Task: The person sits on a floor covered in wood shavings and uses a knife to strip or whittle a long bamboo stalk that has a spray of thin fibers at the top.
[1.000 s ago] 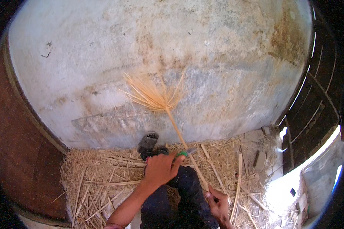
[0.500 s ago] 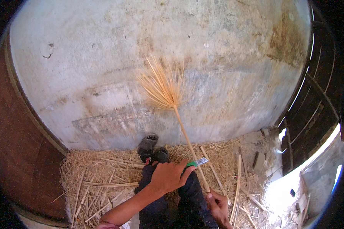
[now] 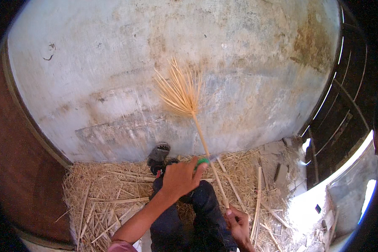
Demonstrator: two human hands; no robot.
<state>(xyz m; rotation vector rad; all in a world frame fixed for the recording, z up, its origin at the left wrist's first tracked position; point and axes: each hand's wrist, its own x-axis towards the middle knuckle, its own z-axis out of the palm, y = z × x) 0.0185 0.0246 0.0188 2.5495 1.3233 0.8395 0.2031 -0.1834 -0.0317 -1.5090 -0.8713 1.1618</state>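
My left hand (image 3: 181, 176) is closed around the green handle of a knife (image 3: 202, 161). Its short blade, blurred by motion, lies across a slim, pale bamboo stick (image 3: 202, 140). The stick's near end is pinched in my right hand (image 3: 238, 224), low in the picture. From there it slants up and to the left, ending in a fanned-out tuft of thin curled strips (image 3: 180, 92) that stands in front of the wall. My left hand is around the middle of the stick, well away from the tuft.
A stained whitewashed wall (image 3: 113, 84) rises ahead. Straw-like shavings and split strips (image 3: 109, 199) cover the floor around my dark-trousered legs (image 3: 206, 206). One dark sandal (image 3: 158, 153) is near the wall. A brown panel (image 3: 25, 159) stands left; dark slatted boards (image 3: 344, 105) are at right.
My left hand and the knife have slid farther along the stick, toward the tuft. My right hand keeps its grip on the near end. The view has shifted slightly.
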